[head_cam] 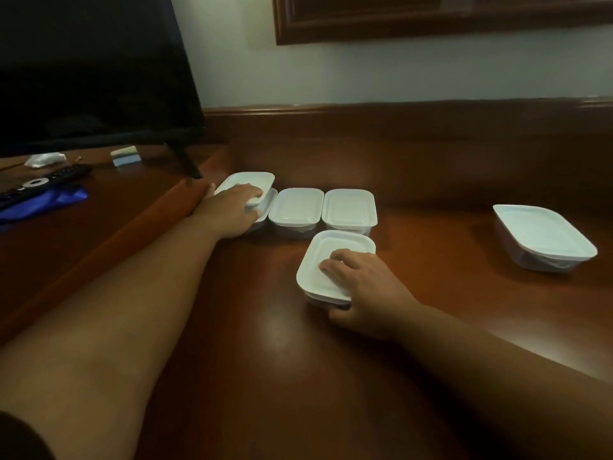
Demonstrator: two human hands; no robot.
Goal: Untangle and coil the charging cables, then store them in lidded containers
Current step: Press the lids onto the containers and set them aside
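Forearms, two, bare, reaching out from the lower edge over a polished brown worktop (252, 353)

Right hand (361, 290): fingers spread and curled over the white lid of the nearest container (326, 260), thumb pressed against its near side wall; the hand has hold of it. Container stands on the worktop just in front of a row of three, its lid on.

Left hand (232, 210): stretched further out to the left end of the row, fingers laid over a white lid (248, 180) that sits tilted and off-square on the left container (265, 210); thumb side curled at the near edge. Grip on the lid appears a pinch, though blur makes it uncertain.

Row, continued: middle container (296, 207) and right container (350, 207), both lidded, touching one another, lids level. Contents dark, not identifiable through the clear walls.

Larger container (544, 237): lidded, well apart at the far right of the worktop; pale coiled cable faintly visible through its clear wall.

Raised shelf (99, 220), left: television (93, 68) on a stand, black remote control (43, 184), blue cloth (43, 202), small white items behind.

Rear: wooden back rail, pale wall, dark picture frame (431, 18) above
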